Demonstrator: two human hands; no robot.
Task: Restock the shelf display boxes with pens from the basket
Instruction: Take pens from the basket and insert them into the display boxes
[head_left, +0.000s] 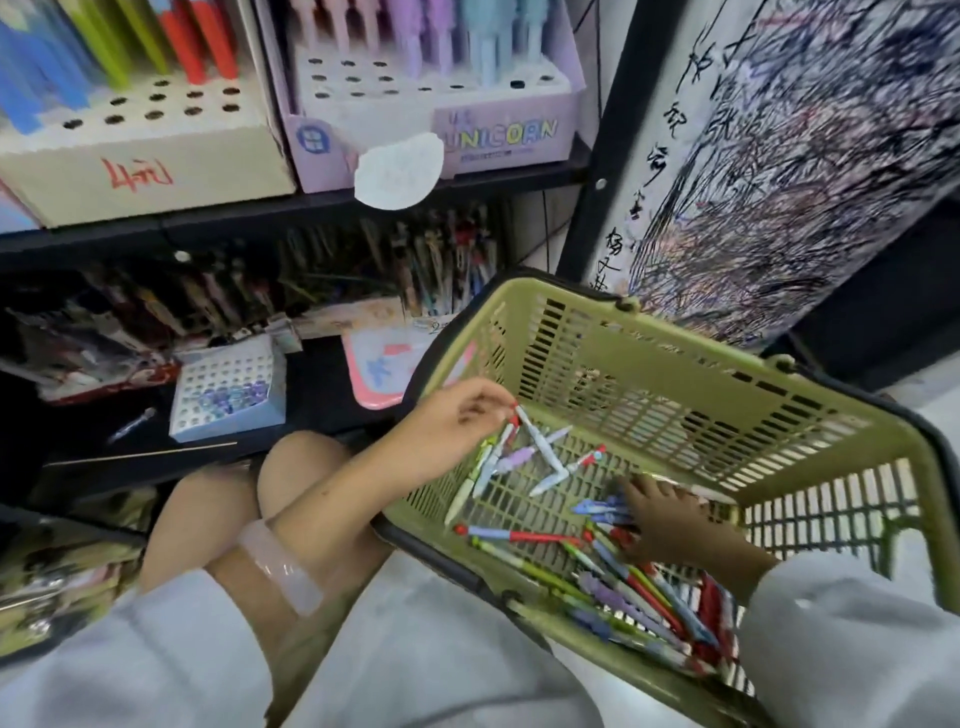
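Motion blur softens the pen tops in the purple Unicorn display box (498, 136), upper centre, where the frame's top edge crops them. The cream box (140, 171) at upper left runs off the left edge. Pens on the dim lower shelf (322, 270) at centre left are too dark and smeared to tell apart. In the green basket (649, 364), lower right, the right hand (675, 525) covers several pens; its fingertips are blurred, so its grip cannot be read.
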